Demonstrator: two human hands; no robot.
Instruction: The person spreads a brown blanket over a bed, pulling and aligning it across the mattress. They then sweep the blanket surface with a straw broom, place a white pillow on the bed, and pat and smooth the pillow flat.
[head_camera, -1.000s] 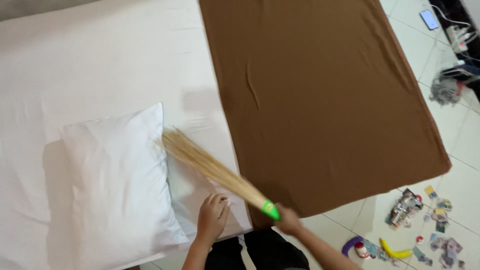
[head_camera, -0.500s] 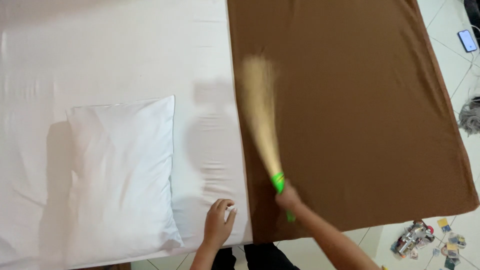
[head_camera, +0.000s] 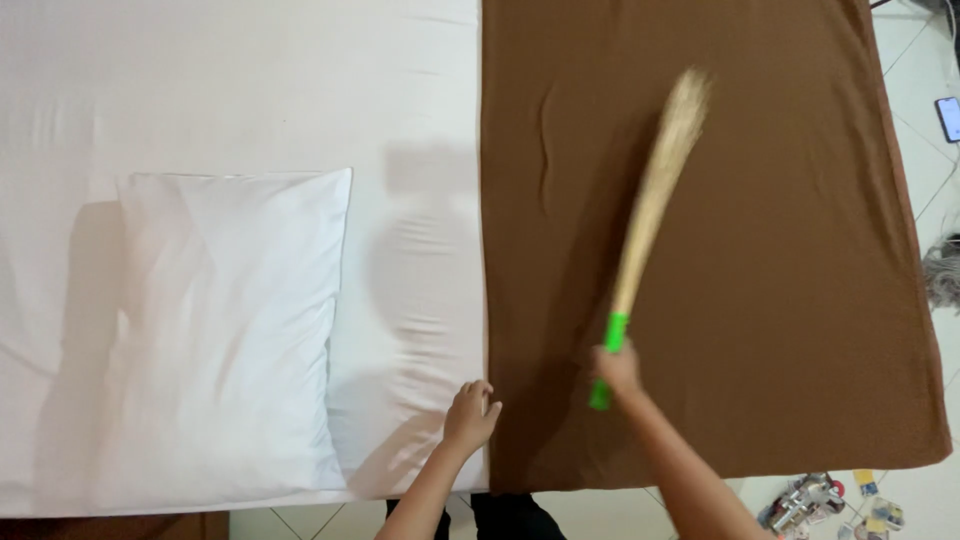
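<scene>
My right hand (head_camera: 617, 368) grips the green handle of a straw hand broom (head_camera: 655, 190). The broom's bristles point away from me, over a brown blanket (head_camera: 760, 230) spread on the right half of the bed. My left hand (head_camera: 470, 412) rests with curled fingers on the white sheet (head_camera: 250, 90), right at the blanket's near left edge. A white pillow (head_camera: 225, 330) lies flat on the sheet to the left of that hand.
The bed's near edge runs along the bottom of the view. Pale floor tiles show at the right, with a phone (head_camera: 948, 118) lying on them, a grey bundle (head_camera: 940, 272) and several small scattered items (head_camera: 830, 505) near the bed's corner.
The broom has swung from left to right, off the white sheet beside the pillow and onto the brown blanket. My left hand has stayed at the bed's near edge.
</scene>
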